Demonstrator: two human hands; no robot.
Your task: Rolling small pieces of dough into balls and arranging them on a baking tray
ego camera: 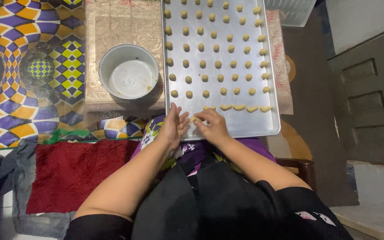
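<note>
Head view shows us both hands over the near edge of a shiny rectangular metal baking tray (272,89). Our right hand (213,126) pinches a small pale yellow dough piece (194,119) lying on the tray's near left part. Our left hand (173,124) rests just beside it, fingers loosely spread, holding nothing. Rows of small round dough balls (218,64) fill the tray, with crescent-shaped dough pieces (238,107) nearest us. A round white enamel bowl (129,71) stands left of the tray.

One metal tray (245,126), one white bowl (130,73), one red mat (74,171), two hands (194,124).
</note>
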